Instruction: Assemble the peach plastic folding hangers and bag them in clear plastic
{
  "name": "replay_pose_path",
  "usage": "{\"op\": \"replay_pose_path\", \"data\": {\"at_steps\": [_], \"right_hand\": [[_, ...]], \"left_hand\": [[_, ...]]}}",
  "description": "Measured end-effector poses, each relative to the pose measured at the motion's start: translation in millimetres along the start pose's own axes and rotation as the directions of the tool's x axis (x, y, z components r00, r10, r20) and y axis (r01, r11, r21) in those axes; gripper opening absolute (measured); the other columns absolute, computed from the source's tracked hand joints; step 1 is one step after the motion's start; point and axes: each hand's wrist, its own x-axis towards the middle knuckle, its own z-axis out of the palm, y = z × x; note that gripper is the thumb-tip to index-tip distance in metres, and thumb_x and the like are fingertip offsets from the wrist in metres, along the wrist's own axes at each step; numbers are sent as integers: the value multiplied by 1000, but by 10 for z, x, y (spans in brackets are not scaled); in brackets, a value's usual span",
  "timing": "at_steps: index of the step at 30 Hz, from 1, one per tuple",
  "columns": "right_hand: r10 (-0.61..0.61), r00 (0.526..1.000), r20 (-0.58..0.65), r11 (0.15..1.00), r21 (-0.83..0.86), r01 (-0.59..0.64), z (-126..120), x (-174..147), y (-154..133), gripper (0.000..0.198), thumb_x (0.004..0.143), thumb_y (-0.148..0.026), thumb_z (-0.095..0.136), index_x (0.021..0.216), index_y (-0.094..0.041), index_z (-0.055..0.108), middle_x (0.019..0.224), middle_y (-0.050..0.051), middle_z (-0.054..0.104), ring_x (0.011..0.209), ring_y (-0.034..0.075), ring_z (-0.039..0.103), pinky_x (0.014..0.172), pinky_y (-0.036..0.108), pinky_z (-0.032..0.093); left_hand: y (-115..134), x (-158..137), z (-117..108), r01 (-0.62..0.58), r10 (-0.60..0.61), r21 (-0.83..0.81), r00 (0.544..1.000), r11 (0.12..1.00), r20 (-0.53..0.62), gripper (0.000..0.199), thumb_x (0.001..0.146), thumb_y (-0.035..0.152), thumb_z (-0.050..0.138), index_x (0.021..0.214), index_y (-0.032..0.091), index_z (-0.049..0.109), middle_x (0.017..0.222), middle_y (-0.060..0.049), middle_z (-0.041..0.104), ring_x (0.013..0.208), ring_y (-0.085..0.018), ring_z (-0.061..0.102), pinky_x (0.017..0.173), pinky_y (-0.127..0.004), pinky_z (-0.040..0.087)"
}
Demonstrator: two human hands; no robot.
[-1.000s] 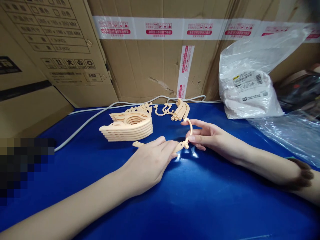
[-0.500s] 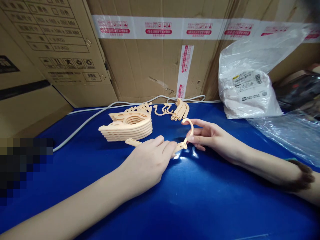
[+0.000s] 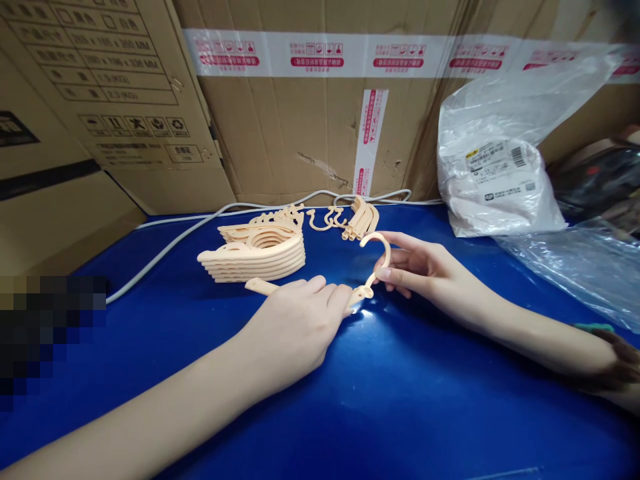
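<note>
Boxes (image 3: 125,120): cardboard, taped, standing along the back of the blue table (image 3: 400,400).

Cable (image 3: 165,250): white, running along the table's far edge behind the parts.

Stack (image 3: 255,253): peach plastic hanger bodies, laid flat one on another, left of centre. Just beside the left hand; a sideways nudge of that hand would likely topple or fan it.

Left hand (image 3: 295,327): palm down, fingers curled over the hanger bar (image 3: 260,286), pressing it to the table. Only the bar's left tip and right end show; the rest is hidden under the fingers.

Hook (image 3: 381,257): peach, curved, standing up from the bar's right end, where the two appear to meet. Whether it is seated there cannot be told. Risk, as judged: thin plastic, so a twist or a slanted push may snap the joint or pop the hook free; the glossy surface may let the bar slide if the press slackens.

Right hand (image 3: 425,273): thumb and forefinger pinching the hook's lower stem, other fingers loosely spread.

Loose hooks (image 3: 327,219) and short pieces (image 3: 361,220): behind the hands, near the stack.

Bag (image 3: 495,180): clear plastic, labelled, far right, well apart.
</note>
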Motion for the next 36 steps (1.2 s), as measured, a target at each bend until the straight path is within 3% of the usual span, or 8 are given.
{"op": "replay_pose_path", "data": {"at_steps": [11, 15, 24, 36], "right_hand": [[-26, 1000, -6, 999, -36, 26, 21, -25, -47, 61, 81, -28, 67, 139, -16, 49, 81, 3, 69, 67, 16, 57, 66, 32, 47], [-32, 999, 4, 999, -35, 32, 28, -21, -37, 66, 81, -28, 66, 143, -17, 47, 84, 4, 70, 69, 16, 57, 65, 32, 46], [-19, 1000, -9, 1000, -25, 19, 33, -20, -54, 68, 80, -27, 68, 144, -19, 47, 83, 3, 69, 66, 15, 55, 64, 31, 46], [5, 1000, 18, 1000, 10, -6, 38, -19, -51, 70, 81, -24, 68, 146, -18, 44, 81, 1, 69, 62, 13, 54, 62, 30, 45]], "left_hand": [[23, 0, -37, 34, -34, -15, 999, 999, 40, 20, 97, 16, 41, 84, 16, 57, 69, -3, 58, 61, -20, 53, 55, -31, 40], [29, 6, -40, 48, -47, -7, 993, 999, 108, 22, 97, 17, 38, 86, 16, 57, 73, -4, 61, 65, -21, 55, 57, -32, 42], [35, 7, -35, 63, -57, -38, 989, 997, 136, 23, 98, 17, 38, 90, 16, 60, 75, -5, 62, 67, -23, 56, 59, -34, 44], [30, 13, -13, 24, -23, -7, 996, 1000, 82, 22, 97, 17, 40, 88, 15, 60, 74, -5, 62, 65, -24, 55, 58, -36, 43]]}}
